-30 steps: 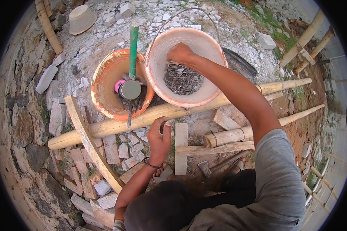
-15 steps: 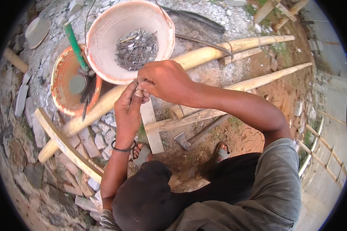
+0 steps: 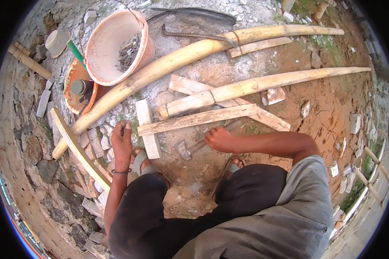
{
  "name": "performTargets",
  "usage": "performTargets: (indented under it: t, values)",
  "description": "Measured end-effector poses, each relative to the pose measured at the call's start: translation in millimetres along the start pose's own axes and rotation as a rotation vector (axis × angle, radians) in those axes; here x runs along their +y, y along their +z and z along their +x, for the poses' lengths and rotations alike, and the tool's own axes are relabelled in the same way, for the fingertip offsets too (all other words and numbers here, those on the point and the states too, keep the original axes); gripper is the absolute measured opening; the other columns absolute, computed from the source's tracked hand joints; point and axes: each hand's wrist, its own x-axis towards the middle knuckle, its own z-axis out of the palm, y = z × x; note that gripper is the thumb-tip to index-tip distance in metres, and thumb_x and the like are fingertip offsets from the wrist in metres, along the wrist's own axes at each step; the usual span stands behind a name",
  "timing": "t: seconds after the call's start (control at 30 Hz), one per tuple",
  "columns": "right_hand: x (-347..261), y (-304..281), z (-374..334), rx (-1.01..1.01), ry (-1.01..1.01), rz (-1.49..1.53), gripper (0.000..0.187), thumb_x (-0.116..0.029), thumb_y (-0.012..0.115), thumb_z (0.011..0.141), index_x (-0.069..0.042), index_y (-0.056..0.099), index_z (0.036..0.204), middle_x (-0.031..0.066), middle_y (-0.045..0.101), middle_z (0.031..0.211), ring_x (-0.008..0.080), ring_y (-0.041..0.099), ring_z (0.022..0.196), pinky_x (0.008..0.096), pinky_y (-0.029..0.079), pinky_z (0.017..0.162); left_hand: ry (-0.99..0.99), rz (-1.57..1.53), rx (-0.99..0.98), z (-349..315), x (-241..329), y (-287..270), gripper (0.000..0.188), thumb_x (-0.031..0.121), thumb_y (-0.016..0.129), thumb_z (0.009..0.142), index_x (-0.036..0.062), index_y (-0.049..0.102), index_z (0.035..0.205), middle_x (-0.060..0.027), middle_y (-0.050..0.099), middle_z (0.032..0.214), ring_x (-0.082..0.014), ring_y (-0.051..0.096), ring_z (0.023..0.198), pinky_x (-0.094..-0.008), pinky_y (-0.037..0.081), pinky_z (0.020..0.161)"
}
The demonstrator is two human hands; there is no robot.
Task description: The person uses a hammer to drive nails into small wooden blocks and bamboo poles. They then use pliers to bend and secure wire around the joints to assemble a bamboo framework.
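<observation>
Your right hand (image 3: pixel 219 139) curls over the handle of the hatchet-like tool (image 3: pixel 183 150) at the centre of the frame, hiding part of it; you can't tell whether the fingers close around it. Your left hand (image 3: pixel 121 139), left of centre, has its fingertips bunched, anything between them too small to make out. At upper left, your pale bucket (image 3: pixel 100 54) shows nails (image 3: pixel 128 55), partly hidden by its wall, and overlaps an orange bucket (image 3: pixel 71 77) holding dark tools. The tool's grey metal head is wedge-shaped, its handle brownish.
</observation>
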Motion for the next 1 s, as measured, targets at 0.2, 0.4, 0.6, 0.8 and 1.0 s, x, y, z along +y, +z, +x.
performTargets:
  t: [0.2,0.4,0.6,0.8,1.0]
  values:
    - [0.7,8.5,15.6,-0.299,0.056,-0.230,0.020,-0.019,0.061,0.079,-0.003,0.069,0.087,0.0131,0.066,0.092,0.0269,0.062,0.083,0.0379,0.048,0.064,0.077,0.129,0.004,-18.4,-21.2,23.2,0.010,0.004,0.059,0.093,-0.0007,0.061,0.101,-0.0103,0.064,0.087,-0.0156,0.057,0.080,-0.0298,0.047,0.073]
    - [-11.1,-17.9,-11.3,-0.398,0.263,0.276,0.026,-0.021,0.064,0.083,0.000,0.065,0.099,0.0125,0.067,0.089,0.0248,0.066,0.078,0.0410,0.051,0.063,0.207,0.041,0.047,-21.3,-83.8,31.5,0.009,0.007,0.059,0.094,-0.0009,0.062,0.098,-0.0097,0.062,0.085,-0.0167,0.056,0.079,-0.0300,0.046,0.075]
    - [-29.7,-31.5,-35.1,-0.835,0.804,1.370,0.036,-0.031,0.070,0.083,0.001,0.062,0.097,0.0146,0.067,0.073,0.0301,0.068,0.066,0.0422,0.053,0.061,0.249,-0.106,0.161,-17.4,-97.4,41.2,0.011,0.008,0.056,0.096,-0.0011,0.061,0.097,-0.0109,0.061,0.084,-0.0181,0.056,0.077,-0.0309,0.046,0.073]
    - [-59.8,-54.9,-37.0,-0.270,0.540,0.750,0.033,-0.020,0.073,0.079,0.001,0.061,0.101,0.0192,0.065,0.076,0.0389,0.064,0.066,0.0424,0.052,0.065,0.205,-0.241,0.387,-18.6,-110.8,50.8,0.013,0.010,0.055,0.098,-0.0016,0.061,0.096,-0.0118,0.062,0.083,-0.0164,0.056,0.075,-0.0319,0.046,0.069]
    - [-66.3,-74.8,16.1,0.305,0.520,0.685,0.027,-0.012,0.070,0.079,-0.001,0.059,0.100,0.0209,0.060,0.069,0.0410,0.062,0.064,0.0465,0.049,0.060,0.311,-0.129,0.282,-16.1,-107.7,49.1,0.008,0.003,0.058,0.092,-0.0011,0.063,0.096,-0.0143,0.060,0.084,-0.0283,0.059,0.072,-0.0347,0.046,0.065]
